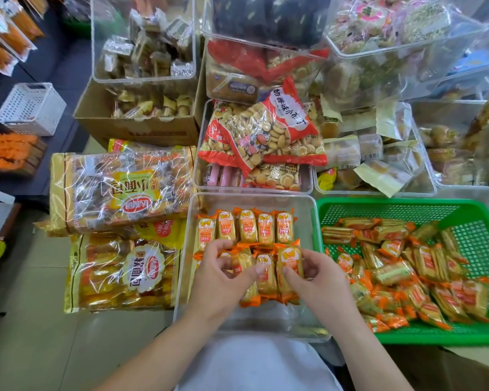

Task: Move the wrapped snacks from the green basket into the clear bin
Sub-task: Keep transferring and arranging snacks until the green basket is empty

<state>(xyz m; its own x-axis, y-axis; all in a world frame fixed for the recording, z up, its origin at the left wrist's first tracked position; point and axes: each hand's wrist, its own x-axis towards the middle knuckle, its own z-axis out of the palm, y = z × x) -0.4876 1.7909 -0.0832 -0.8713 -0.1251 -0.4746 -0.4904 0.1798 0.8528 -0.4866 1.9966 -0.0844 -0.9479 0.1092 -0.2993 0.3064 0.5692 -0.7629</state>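
Partly, L hand (220, 275) covers snacks (266, 285), bin (266, 320) faint

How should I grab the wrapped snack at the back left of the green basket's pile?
Probably from above, pinching the middle across its long sides: the wrapped snack lies flat and crosswise at the pile's edge in the green basket, top uncovered.

Pale glossy floor tiles (34, 334) filled the lower left, catching soft, even light. Along the left edge ran a dark blue surface (60, 74), with a white perforated basket (30, 108) on it. Beyond, an open cardboard box (141, 131) sat beneath a clear tub (143, 38) of sweets.
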